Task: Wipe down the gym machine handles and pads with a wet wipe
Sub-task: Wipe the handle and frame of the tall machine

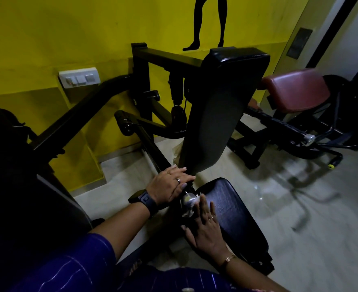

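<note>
A black gym machine stands in front of me, with an upright back pad (220,106) and a dark seat pad (235,213). Between the two pads a silver knob (187,201) sticks out of the frame. My left hand (169,185) rests with straight fingers on the frame bar at the foot of the back pad. My right hand (205,227) lies flat on the left edge of the seat pad, fingertips beside the knob. A scrap of white wet wipe (198,197) shows at those fingertips; the rest of it is hidden.
A black arm with a padded handle end (123,123) reaches left toward the yellow wall (47,39), which carries a switch panel (79,77). Another machine with a red pad (296,89) stands at the right on the pale tiled floor (300,207).
</note>
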Demonstrator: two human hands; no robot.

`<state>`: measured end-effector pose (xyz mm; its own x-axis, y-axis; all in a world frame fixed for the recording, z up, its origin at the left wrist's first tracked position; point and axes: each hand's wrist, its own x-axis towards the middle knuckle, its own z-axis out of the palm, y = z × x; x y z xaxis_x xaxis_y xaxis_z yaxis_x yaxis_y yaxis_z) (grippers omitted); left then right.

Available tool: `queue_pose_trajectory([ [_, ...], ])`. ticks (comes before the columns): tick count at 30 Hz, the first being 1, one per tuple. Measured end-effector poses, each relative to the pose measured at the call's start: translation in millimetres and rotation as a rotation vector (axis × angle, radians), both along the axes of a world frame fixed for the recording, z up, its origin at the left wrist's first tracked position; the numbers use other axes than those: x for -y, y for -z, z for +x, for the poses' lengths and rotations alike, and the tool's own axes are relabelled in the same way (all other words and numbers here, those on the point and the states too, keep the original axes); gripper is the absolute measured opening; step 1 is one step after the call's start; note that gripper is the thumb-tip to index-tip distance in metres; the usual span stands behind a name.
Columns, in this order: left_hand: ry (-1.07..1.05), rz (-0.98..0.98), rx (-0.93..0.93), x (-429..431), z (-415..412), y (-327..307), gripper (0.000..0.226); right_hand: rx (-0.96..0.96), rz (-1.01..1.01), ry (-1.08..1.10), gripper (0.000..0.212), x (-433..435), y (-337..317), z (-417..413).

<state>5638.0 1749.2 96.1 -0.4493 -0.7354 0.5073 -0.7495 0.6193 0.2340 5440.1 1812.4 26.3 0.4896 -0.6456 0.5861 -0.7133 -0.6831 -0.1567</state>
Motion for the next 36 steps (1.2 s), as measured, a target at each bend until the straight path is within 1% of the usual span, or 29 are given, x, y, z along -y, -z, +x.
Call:
queue_pose_trajectory([
  [1,0.001,0.001,0.0,0,0,0,0.062,0.043,0.025,-0.01,0.086,0,-4,4],
  [3,0.004,-0.004,-0.004,1,0,1,0.062,0.077,0.056,-0.039,0.086,-1,-15,11],
  [6,0.006,-0.01,-0.002,1,0,2,0.062,0.048,0.007,-0.08,0.083,0,-24,15],
  [9,0.003,-0.021,-0.007,1,-1,2,0.062,-0.001,-0.039,-0.103,0.077,1,-17,10],
  [12,-0.001,-0.018,-0.015,0,-1,1,0.063,0.109,0.049,-0.089,0.073,-6,-11,10],
  [15,-0.002,-0.016,-0.016,-1,-1,1,0.062,0.231,0.154,-0.1,0.075,-11,-16,18],
  [18,-0.007,-0.034,-0.014,0,-1,3,0.06,0.304,0.169,-0.105,0.07,-6,-32,27],
  [20,-0.011,-0.056,-0.009,2,-2,6,0.054,0.236,0.109,-0.109,0.063,-2,-42,33],
  [22,-0.002,-0.072,-0.001,4,-1,8,0.048,0.073,-0.042,-0.081,0.056,-1,-44,37],
  [23,0.0,-0.069,-0.005,4,-1,8,0.05,-0.013,-0.118,-0.066,0.056,0,-41,36],
  [25,-0.007,-0.066,-0.025,2,-2,5,0.057,-0.142,-0.202,-0.086,0.066,2,-33,26],
  [26,-0.01,-0.07,-0.032,1,-3,4,0.059,-0.174,-0.221,-0.097,0.07,3,-31,19],
  [27,-0.012,-0.067,-0.035,-1,-4,3,0.06,-0.166,-0.219,-0.096,0.072,4,-30,14],
  [29,-0.016,-0.043,-0.036,-3,-3,4,0.061,-0.03,-0.131,-0.083,0.072,3,-30,13],
  [32,-0.018,-0.032,-0.036,-3,-2,7,0.062,0.258,0.057,-0.065,0.059,2,-36,27],
  [33,-0.019,-0.033,-0.034,-2,-2,8,0.062,0.317,0.105,-0.064,0.054,3,-39,32],
  [34,-0.018,-0.033,-0.035,-2,-3,9,0.061,0.332,0.121,-0.062,0.051,5,-44,35],
  [36,-0.021,-0.033,-0.051,-1,-3,10,0.058,0.233,0.054,-0.055,0.052,10,-47,38],
])
